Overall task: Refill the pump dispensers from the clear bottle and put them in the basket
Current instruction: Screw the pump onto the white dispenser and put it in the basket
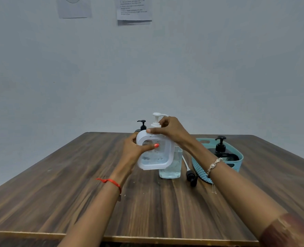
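Over the middle of the wooden table (pixel 76 193) I hold the white pump dispenser (pixel 153 155) lifted clear of the top, tilted a little toward twelve o'clock. At about nine o'clock of it, my left hand (pixel 133 148) is wrapped around its body, thumb laid across the clear front window, where I can see liquid and bubbles. A black pump dispenser (pixel 142 125) stands behind it at eleven o'clock, mostly hidden. At one o'clock my right hand (pixel 169 130) pinches the white collar under the pump head; I judge I am screwing the pump on after filling. To do this well I keep the body upright and steady with the left, seat the collar square on the thread, and turn only with the right fingertips until it stops, so that nothing leaks.

Just behind the white dispenser, at four o'clock of it, the clear bottle (pixel 170 164) stands on the table with liquid left in it. A loose black pump (pixel 191 176) with its tube lies between the bottle and the teal basket (pixel 201 168). At three o'clock that basket already holds one black dispenser (pixel 220 148), upright.
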`<state>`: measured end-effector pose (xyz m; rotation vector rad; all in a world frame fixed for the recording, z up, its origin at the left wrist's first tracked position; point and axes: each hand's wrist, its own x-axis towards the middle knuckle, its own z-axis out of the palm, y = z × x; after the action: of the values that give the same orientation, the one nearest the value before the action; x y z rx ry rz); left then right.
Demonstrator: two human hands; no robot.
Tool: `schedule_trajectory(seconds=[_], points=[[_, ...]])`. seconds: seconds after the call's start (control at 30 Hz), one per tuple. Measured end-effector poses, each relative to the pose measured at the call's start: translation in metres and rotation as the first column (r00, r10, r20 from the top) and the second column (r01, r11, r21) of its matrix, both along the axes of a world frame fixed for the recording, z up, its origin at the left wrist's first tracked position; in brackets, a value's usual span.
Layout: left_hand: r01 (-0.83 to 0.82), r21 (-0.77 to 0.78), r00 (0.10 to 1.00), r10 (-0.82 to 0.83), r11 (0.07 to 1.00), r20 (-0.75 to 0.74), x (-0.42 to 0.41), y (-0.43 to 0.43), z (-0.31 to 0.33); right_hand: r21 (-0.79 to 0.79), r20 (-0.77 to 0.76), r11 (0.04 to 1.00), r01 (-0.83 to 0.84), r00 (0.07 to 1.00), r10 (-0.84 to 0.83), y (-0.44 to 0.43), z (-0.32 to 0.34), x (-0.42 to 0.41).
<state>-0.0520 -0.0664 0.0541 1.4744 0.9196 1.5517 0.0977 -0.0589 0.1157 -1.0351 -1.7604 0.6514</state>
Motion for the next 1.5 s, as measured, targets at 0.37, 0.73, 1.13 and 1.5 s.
schedule_trajectory(seconds=[0.37,0.73,1.13,1.5], points=[[-0.036,-0.001,0.999,0.036,0.999,0.018,0.005,0.000,0.002,0.074,-0.013,0.969,0.236,0.972,-0.236,-0.004,-0.006,-0.012],[-0.069,0.004,0.997,0.069,0.998,0.032,0.000,0.000,0.004,-0.026,-0.079,0.999,0.042,0.996,-0.044,-0.009,0.005,-0.004],[-0.149,0.004,0.989,0.149,0.989,0.016,0.011,-0.003,-0.003,0.064,-0.152,0.952,0.299,0.946,-0.287,-0.014,-0.007,-0.018],[-0.233,0.075,0.972,0.233,0.970,-0.001,0.038,-0.007,-0.009,0.167,-0.153,0.845,0.508,0.860,-0.487,-0.014,-0.015,-0.016]])
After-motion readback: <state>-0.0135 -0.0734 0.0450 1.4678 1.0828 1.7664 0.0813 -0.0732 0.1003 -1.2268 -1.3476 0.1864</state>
